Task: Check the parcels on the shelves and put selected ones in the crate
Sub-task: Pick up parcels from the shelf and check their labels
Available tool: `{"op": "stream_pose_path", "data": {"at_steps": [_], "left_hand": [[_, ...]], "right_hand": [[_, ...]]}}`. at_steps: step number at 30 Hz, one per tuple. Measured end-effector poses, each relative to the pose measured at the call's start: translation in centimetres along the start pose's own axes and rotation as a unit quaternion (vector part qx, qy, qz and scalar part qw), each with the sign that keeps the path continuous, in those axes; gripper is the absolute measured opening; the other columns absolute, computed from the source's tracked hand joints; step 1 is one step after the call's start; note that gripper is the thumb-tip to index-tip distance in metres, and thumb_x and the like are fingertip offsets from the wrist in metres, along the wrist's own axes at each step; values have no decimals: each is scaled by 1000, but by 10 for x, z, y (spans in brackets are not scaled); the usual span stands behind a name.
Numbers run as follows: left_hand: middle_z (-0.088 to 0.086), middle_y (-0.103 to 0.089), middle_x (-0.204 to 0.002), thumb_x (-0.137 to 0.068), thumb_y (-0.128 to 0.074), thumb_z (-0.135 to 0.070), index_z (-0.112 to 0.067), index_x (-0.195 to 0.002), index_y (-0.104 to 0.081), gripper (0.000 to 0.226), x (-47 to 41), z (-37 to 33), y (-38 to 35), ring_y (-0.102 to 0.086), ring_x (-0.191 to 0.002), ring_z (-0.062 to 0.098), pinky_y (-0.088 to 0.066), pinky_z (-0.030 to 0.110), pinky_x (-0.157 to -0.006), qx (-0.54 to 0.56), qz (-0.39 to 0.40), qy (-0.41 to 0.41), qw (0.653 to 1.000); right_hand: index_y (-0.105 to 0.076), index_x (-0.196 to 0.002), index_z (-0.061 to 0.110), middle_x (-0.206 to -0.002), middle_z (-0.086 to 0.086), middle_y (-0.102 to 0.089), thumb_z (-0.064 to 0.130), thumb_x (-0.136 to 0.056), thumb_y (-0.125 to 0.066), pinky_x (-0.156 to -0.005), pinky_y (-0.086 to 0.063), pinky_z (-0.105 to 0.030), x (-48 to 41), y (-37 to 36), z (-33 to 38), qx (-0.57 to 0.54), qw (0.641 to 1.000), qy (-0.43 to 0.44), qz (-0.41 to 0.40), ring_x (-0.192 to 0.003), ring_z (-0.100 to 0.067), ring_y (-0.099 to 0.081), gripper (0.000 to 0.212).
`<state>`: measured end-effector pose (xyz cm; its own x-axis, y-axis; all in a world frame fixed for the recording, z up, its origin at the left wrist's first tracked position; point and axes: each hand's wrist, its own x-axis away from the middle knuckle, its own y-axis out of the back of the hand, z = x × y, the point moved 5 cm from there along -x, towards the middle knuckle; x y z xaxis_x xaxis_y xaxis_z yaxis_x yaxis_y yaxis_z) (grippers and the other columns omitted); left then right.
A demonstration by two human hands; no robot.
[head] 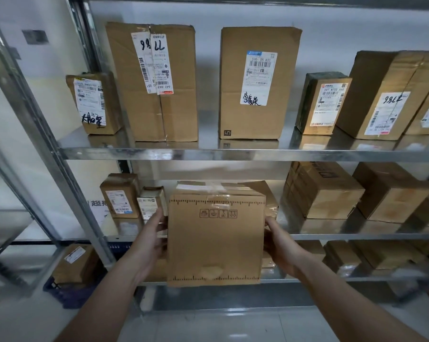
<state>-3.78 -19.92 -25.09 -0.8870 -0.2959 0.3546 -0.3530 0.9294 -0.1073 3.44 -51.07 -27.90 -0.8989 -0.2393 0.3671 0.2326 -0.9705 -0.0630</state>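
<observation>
Head view: looks at a steel shelving rack (233, 154) stacked with brown cardboard parcels on several levels.
Held parcel: a square brown cardboard box with a printed ruler border and four handling symbols (214, 243) is out in front of the middle shelf, its plain printed face towards the camera; no shipping label shows on that face.
Left hand: the left hand (150, 240) is pressed flat against the box's left edge, fingers spread and partly curled round the side.
Right hand: the right hand (281, 245) clamps the opposite right edge, fingers wrapped behind the box where they cannot be seen.
Neighbours: two small labelled cardboard parcels (134, 201) stand just left of the held box on the same shelf; another taped carton (267, 196) sits close behind it on the right.
Upper shelf: a tall brown carton with a white label and handwritten characters (258, 82) stands above, well apart from the hands.
Crate: a dark blue plastic crate (68, 292) sits low at the left on the floor, with a small labelled parcel (77, 262) already inside it.
Step in hand: probably the checking step, with the box lifted out for inspection.
Next move: likely turn the box to find its label, then carry it down and left to the crate if it is selected, or slide it back.
</observation>
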Motion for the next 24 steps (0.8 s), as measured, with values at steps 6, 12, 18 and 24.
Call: {"op": "stream_pose_path", "data": {"at_steps": [6, 12, 18, 24], "left_hand": [[6, -46, -162, -59, -47, -108, -47, -149, -52, 108, -6, -2, 9, -46, -146, 38, -34, 63, -120, -39, 17, -16, 999], [6, -47, -162, -61, -48, -105, -47, -140, -62, 99, 1, -6, 9, -42, -148, 38, -31, 65, -121, -3, 19, 5, 1000], [17, -71, -130, -96, -37, -78, -22, -123, -73, 72, -3, -6, 6, -64, -123, 37, -47, 62, -108, 38, 20, -5, 999], [18, -77, -118, -98, -36, -76, -13, -115, -68, 73, -11, -9, 2, -69, -103, 27, -48, 47, -94, 8, -6, -17, 1000]], "right_hand": [[-59, -145, 26, -110, 2, -79, 63, -97, -46, -101, -46, -41, -7, -2, 0, 3, 999, 27, 19, -119, -25, -65, 62], [-69, -108, 20, -93, -1, -77, 38, -99, -48, -89, -45, -41, -8, -1, 10, -26, 999, 41, 16, -104, -26, -62, 30], [-81, -115, 21, -118, -11, -79, 63, -100, -50, -109, -48, -50, -12, 0, -1, -49, 999, -5, 16, -119, -36, -63, 55], [-67, -135, 25, -121, 0, -80, 77, -94, -55, -106, -52, -45, -9, -9, 6, -28, 999, 2, 18, -124, -26, -67, 68]]}}
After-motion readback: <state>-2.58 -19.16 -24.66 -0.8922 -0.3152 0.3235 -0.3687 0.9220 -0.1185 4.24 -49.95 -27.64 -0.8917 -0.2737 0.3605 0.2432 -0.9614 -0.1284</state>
